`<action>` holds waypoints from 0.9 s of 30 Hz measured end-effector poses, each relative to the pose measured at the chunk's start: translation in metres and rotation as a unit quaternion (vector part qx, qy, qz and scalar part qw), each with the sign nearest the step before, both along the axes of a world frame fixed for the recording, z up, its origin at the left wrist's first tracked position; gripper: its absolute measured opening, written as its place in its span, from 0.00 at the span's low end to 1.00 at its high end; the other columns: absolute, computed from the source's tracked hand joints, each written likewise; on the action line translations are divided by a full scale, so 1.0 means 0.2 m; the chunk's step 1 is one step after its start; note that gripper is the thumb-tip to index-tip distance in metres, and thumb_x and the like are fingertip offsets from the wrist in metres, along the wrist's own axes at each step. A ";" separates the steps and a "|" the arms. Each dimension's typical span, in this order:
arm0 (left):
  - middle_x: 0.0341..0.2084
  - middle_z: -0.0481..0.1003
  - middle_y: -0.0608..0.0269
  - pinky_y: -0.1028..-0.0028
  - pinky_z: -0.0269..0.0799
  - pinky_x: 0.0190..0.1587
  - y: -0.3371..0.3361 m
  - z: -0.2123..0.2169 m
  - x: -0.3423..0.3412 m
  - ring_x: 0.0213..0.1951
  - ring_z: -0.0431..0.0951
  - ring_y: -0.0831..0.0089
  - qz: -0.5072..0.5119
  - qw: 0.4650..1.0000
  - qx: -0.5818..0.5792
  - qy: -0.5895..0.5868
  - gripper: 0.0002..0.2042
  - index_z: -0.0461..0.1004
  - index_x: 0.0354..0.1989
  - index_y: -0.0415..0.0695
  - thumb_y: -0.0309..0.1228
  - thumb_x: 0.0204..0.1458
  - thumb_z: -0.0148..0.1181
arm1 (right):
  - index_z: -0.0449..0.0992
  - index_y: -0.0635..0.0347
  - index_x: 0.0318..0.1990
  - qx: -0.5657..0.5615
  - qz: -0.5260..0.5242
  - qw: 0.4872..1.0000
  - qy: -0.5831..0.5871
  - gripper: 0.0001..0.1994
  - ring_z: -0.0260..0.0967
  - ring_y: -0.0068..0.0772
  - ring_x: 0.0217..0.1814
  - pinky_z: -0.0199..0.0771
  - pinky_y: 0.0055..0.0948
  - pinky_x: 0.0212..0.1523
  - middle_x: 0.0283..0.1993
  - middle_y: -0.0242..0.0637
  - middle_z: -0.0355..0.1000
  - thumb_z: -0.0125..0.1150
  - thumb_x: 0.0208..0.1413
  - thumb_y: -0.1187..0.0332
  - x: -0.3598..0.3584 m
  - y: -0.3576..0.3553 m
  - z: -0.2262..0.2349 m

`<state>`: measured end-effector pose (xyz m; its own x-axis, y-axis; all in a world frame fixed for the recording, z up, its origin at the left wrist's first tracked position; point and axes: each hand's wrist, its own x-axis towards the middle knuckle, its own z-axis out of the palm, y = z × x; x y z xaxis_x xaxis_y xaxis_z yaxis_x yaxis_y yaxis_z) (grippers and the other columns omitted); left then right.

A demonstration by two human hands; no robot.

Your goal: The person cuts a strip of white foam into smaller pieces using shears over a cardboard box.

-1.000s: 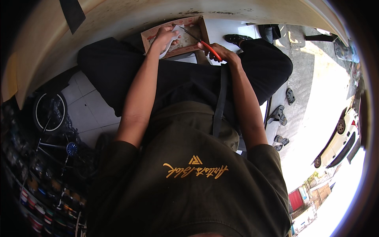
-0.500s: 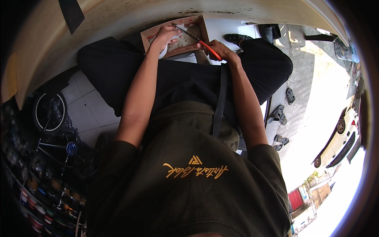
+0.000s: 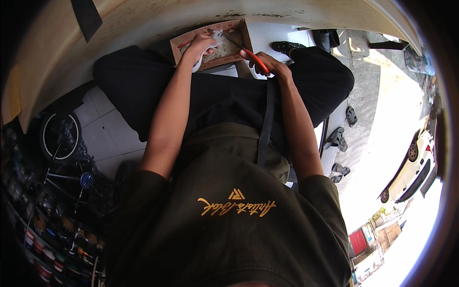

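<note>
While my left hand grips a white sheet, my right hand holds red-handled scissors toward it.

Both hands are closed: the left curls around the sheet over the left part of an open cardboard box; the right wraps the handles just beside the box's near right corner, the blades slanting across the box toward the sheet's far end. Whether the blades are parted or touch the sheet, I cannot tell. Progress I judge as partway: pale pieces already lie on the box floor, their origin unclear, while part of the sheet is left in my grip.
</note>
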<state>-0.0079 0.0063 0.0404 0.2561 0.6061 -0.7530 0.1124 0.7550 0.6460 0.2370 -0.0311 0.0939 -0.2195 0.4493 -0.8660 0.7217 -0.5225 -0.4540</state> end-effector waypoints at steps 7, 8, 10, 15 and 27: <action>0.28 0.76 0.56 0.80 0.67 0.20 0.00 -0.05 0.00 0.18 0.70 0.77 0.089 0.995 0.033 -0.004 0.10 0.71 0.38 0.33 0.26 0.49 0.57 | 0.76 0.65 0.30 0.001 0.037 0.999 -0.010 0.48 0.65 0.33 0.27 0.65 0.33 0.29 0.19 0.39 0.66 0.42 0.30 0.19 -0.01 0.01 0.06; 0.28 0.76 0.56 0.79 0.67 0.21 0.00 -0.06 0.00 0.18 0.70 0.77 0.088 0.996 0.033 -0.009 0.11 0.71 0.39 0.33 0.26 0.49 0.57 | 0.76 0.65 0.29 0.004 0.041 0.999 -0.013 0.48 0.66 0.33 0.27 0.65 0.33 0.29 0.20 0.39 0.66 0.42 0.30 0.19 -0.01 0.01 0.07; 0.28 0.77 0.54 0.79 0.67 0.21 0.00 -0.07 -0.02 0.18 0.71 0.76 0.086 0.996 0.031 -0.018 0.13 0.70 0.41 0.32 0.26 0.49 0.58 | 0.76 0.64 0.28 0.016 0.047 0.999 -0.010 0.47 0.66 0.33 0.28 0.65 0.33 0.31 0.21 0.40 0.67 0.43 0.31 0.20 -0.02 0.00 0.06; 0.30 0.76 0.60 0.82 0.67 0.22 0.00 -0.10 -0.01 0.22 0.71 0.80 0.066 0.997 0.045 0.012 0.12 0.71 0.42 0.36 0.28 0.51 0.59 | 0.74 0.63 0.24 0.025 0.045 0.999 -0.003 0.44 0.65 0.32 0.28 0.64 0.32 0.32 0.20 0.38 0.66 0.44 0.33 0.21 -0.02 0.00 0.05; 0.24 0.74 0.65 0.83 0.67 0.22 -0.01 -0.06 0.00 0.21 0.71 0.81 0.015 0.998 0.063 -0.002 0.10 0.73 0.35 0.36 0.30 0.48 0.62 | 0.70 0.59 0.17 0.039 0.021 0.999 0.015 0.38 0.57 0.25 0.17 0.57 0.28 0.20 0.12 0.30 0.59 0.51 0.35 0.25 -0.01 0.00 -0.02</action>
